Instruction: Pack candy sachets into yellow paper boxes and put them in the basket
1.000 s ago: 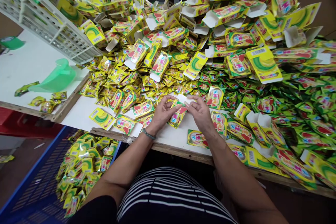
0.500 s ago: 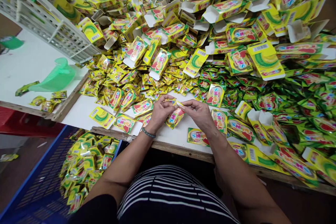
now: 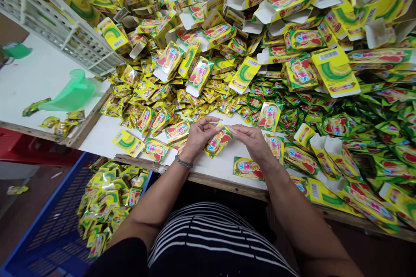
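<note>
Over the white table, my left hand (image 3: 199, 139) pinches a small printed candy box (image 3: 219, 142) between thumb and fingers. My right hand (image 3: 251, 139) has its fingers pressed together at the box's upper right end. The box is tilted, its colourful front with a watermelon picture facing up, and its upper edge is partly behind my fingers. Near my left wrist lie a yellow box with a barcode (image 3: 128, 143) and another candy box (image 3: 155, 150). A flat-lying candy box (image 3: 248, 169) sits just below my right hand.
Wrapped candies in yellow (image 3: 146, 88) and green (image 3: 338, 124) are heaped behind my hands, with many open boxes (image 3: 286, 6) piled above. A blue crate (image 3: 42, 220) of filled-looking boxes stands lower left. A green scoop (image 3: 72, 93) and a white basket (image 3: 78, 39) are at left.
The white end flap between my fingers no longer shows, and more of the box's front is visible. My right fingers have straightened along its end. The view has shifted slightly.
</note>
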### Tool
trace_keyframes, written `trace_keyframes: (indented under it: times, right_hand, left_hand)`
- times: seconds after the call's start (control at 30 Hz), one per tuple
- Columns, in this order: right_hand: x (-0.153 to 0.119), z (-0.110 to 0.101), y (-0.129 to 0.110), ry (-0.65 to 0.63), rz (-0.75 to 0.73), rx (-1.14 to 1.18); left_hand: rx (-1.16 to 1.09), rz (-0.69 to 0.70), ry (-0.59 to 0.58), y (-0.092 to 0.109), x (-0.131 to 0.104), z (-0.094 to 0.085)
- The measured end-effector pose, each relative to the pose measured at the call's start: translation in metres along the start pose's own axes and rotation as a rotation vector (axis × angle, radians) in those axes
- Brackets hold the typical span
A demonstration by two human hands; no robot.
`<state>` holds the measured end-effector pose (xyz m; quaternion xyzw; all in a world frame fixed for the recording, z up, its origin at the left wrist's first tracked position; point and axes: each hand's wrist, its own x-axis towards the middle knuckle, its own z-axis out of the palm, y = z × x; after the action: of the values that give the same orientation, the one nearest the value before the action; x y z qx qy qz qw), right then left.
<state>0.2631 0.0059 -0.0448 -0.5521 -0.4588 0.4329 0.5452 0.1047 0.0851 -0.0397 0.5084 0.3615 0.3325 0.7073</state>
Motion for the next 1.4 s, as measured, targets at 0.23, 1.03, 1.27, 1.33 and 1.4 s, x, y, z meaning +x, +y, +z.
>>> trace_keyframes:
  times: [0.23,1.03,1.27,1.33,1.4]
  right_hand:
    - [-0.003,0.014,-0.001,0.052,-0.177,-0.303]
    - [-0.013,0.034,-0.008,-0.233,-0.361,-0.817]
    - [0.021,-0.038,-0.006,0.215,-0.074,-1.417]
    - [0.027,-0.045,0.000,0.206,-0.044,-1.502]
    - [0.029,-0.046,0.005,0.213,-0.051,-1.475]
  left_hand:
    - [0.012,0.097,0.033,-0.006,0.005,0.004]
    - [1.600,0.358,-0.173,0.044,-0.078,-0.055]
    - [1.585,0.264,-0.377,0.016,-0.044,-0.012]
    - [1.536,0.258,-0.314,0.020,-0.044,-0.015]
    - [1.464,0.258,-0.228,0.024,-0.044,-0.021]
